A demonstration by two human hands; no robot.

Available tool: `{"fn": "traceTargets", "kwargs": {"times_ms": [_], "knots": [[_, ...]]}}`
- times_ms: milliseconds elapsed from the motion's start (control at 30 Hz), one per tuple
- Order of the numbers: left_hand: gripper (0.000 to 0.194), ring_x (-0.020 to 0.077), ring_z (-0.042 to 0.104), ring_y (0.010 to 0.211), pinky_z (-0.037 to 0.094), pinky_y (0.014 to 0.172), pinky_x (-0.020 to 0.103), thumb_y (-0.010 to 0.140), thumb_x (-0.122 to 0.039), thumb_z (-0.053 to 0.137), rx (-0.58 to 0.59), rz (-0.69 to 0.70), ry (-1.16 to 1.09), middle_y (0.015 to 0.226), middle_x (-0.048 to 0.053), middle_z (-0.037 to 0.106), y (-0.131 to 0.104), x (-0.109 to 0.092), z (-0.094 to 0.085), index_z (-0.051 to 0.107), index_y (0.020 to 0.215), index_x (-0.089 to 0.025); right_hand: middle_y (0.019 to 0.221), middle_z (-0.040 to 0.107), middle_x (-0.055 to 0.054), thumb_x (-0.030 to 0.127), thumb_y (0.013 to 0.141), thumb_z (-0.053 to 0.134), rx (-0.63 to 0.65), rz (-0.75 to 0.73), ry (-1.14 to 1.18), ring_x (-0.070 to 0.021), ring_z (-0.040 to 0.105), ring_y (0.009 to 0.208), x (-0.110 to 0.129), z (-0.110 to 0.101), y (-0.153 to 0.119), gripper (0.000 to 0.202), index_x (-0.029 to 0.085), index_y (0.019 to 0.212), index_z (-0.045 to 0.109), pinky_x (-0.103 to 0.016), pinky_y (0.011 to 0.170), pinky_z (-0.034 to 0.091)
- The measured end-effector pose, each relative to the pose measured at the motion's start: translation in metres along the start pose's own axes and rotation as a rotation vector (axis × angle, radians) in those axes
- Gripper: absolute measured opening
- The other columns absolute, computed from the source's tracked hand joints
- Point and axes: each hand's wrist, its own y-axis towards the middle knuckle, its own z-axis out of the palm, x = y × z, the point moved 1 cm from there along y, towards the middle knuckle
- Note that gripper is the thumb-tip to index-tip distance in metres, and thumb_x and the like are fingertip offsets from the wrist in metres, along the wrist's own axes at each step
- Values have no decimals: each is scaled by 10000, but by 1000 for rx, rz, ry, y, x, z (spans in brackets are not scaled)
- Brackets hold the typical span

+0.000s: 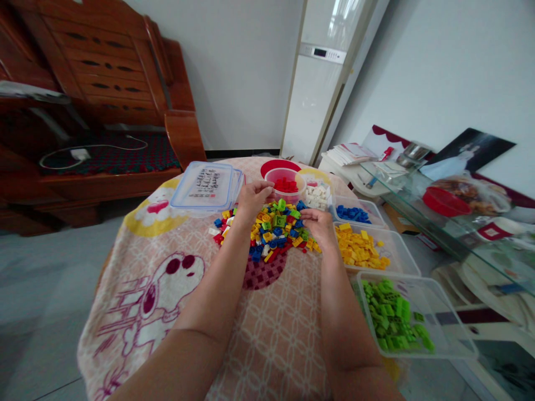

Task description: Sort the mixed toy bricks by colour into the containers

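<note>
A mixed pile of toy building bricks (273, 229) in red, blue, yellow, green and white lies on the cloth-covered table. At the pile's far left edge is my left hand (254, 199), its fingers drawn together beside the clear round bowl (301, 196) of red bricks (286, 185). Anything between those fingertips is too small to make out. My right hand (321, 225) reaches to the pile's right edge, fingers stretched and slightly apart at the blue and green bricks. White bricks (316, 197) sit in a heap behind it.
Clear trays to the right hold blue bricks (353, 214), yellow bricks (361, 248) and green bricks (390, 314). Blue-edged lids (204, 185) lie at the back left. A red round lid (278, 166) is behind the bowl. A glass table (455, 245) stands at the right, a wooden bench (104, 83) at the left.
</note>
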Motion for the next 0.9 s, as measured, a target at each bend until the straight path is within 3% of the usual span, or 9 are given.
{"fn": "traceTargets", "kwargs": {"times_ms": [133, 233, 367, 500, 600, 733, 900], "knots": [[174, 127, 674, 665, 591, 717, 282, 733, -200, 694, -5, -11, 8, 728, 36, 722, -2, -2, 0, 728, 881, -114, 891, 803, -64, 172, 646, 563, -53, -2, -26, -216, 749, 854, 0, -4, 1, 371, 164, 953, 773, -339, 785, 596], [180, 127, 673, 666, 594, 723, 284, 729, -204, 705, -7, -22, 9, 723, 31, 720, -3, -4, 1, 729, 885, -117, 849, 800, -57, 180, 635, 553, -164, -15, -49, -237, 749, 845, 1, -12, 3, 357, 169, 910, 780, -358, 780, 602], [165, 129, 673, 656, 599, 721, 289, 727, -205, 709, -10, -18, 3, 720, 32, 719, -2, -4, 1, 729, 865, -118, 823, 788, -71, 213, 650, 540, -469, -35, -127, -257, 733, 813, 1, -30, 4, 317, 161, 850, 780, -391, 811, 596], [179, 126, 678, 660, 600, 717, 279, 728, -206, 701, 2, -7, 8, 728, 36, 727, -2, -3, 1, 731, 879, -114, 911, 780, -101, 210, 688, 492, -811, -67, -204, -274, 718, 903, -1, -53, 2, 367, 146, 911, 777, -431, 893, 568], [171, 124, 679, 662, 598, 725, 276, 735, -201, 689, -7, -7, 8, 728, 37, 729, -1, -2, 0, 732, 876, -115, 975, 771, -107, 195, 689, 476, -940, -76, -227, -269, 710, 950, 0, -63, -1, 413, 144, 973, 771, -416, 888, 570], [177, 131, 685, 674, 599, 730, 283, 737, -197, 685, -5, -17, -1, 740, 45, 732, -1, 0, 1, 733, 885, -112, 949, 772, -102, 211, 717, 479, -864, -96, -256, -253, 713, 921, 3, -61, -1, 384, 148, 953, 775, -381, 857, 575], [184, 130, 686, 675, 596, 707, 272, 738, -198, 670, 10, 8, 0, 734, 40, 730, 1, 2, 0, 730, 889, -110, 882, 790, -93, 239, 764, 490, -491, -125, -212, -239, 732, 859, 3, -35, 0, 336, 148, 904, 781, -369, 856, 573]]}}
